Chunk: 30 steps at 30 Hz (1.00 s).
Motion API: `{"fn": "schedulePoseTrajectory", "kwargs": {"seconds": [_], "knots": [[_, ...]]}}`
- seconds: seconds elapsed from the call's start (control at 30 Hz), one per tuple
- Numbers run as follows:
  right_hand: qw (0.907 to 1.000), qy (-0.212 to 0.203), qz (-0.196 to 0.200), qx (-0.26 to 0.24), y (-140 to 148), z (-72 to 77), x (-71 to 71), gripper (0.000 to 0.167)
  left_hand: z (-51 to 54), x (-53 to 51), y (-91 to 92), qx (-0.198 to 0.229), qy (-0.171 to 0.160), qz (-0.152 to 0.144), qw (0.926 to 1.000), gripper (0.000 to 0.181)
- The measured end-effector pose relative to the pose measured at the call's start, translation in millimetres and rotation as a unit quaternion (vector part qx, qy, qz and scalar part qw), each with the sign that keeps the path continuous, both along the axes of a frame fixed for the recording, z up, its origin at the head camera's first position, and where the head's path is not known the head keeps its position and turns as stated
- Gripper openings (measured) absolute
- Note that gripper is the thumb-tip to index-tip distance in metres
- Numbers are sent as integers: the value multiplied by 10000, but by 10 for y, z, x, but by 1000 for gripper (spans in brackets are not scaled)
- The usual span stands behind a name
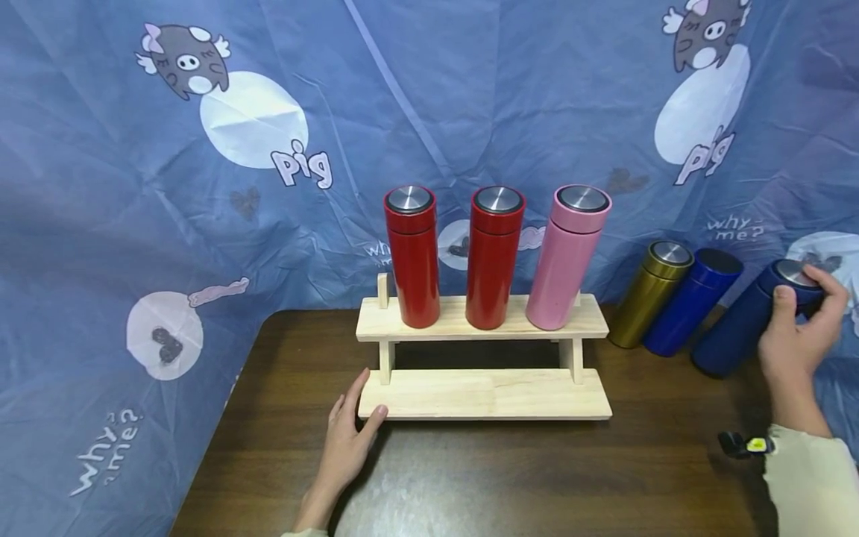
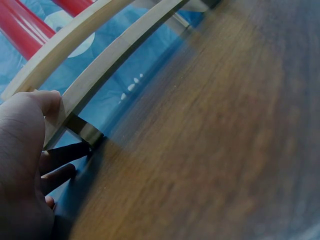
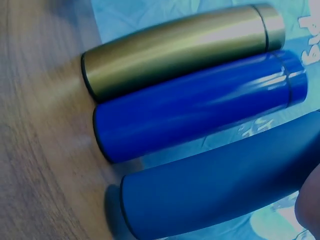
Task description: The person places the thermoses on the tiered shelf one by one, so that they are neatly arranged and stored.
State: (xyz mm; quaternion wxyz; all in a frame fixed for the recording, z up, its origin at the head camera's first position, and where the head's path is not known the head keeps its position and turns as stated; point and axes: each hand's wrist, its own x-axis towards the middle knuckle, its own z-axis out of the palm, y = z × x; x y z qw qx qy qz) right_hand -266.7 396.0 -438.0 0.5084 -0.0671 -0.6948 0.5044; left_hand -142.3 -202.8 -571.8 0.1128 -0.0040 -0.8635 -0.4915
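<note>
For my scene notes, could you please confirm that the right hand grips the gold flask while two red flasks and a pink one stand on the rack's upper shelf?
Not quite: the head view shows the right hand gripping the dark blue flask, not the gold one; the rest is right.

The person's bare left hand [image 2: 22, 145] grips the end of a long, pale wooden board [image 2: 117, 50], thumb on its near side. A second pale wooden plank [image 2: 70, 40] runs beside it, with two glossy red cylinders [image 2: 22, 27] beyond. Wrinkled blue cloth [image 2: 112, 92] meets a brown wood-grain tabletop [image 2: 200, 135].
</note>
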Motion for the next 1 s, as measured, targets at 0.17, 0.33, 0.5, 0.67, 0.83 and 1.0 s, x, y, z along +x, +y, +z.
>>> {"fn": "schedulePoseTrajectory", "kwargs": {"seconds": [0.17, 0.33, 0.5, 0.67, 0.83, 1.0], "knots": [[9996, 249, 74, 144, -163, 110, 178, 41, 0, -5, -4, -48, -28, 1, 10000, 70], [9962, 654, 571, 99, -306, 197, 341, 46, 8, -6, -2, -65, -58, 1, 10000, 70], [9881, 1026, 1148, 32, -442, 241, 472, 54, 6, -9, 3, -86, -64, -5, 9999, 70], [9799, 1273, 1536, -62, -616, 303, 556, 60, -1, -10, 2, -99, -35, -12, 9999, 69], [9777, 1214, 1702, 182, -775, 351, 665, 64, -9, -10, 1, -50, 173, -54, 9998, 64], [9728, 1159, 1975, 345, -914, 379, 743, 63, -7, -9, 8, -23, 341, -68, 9994, 60]]}}
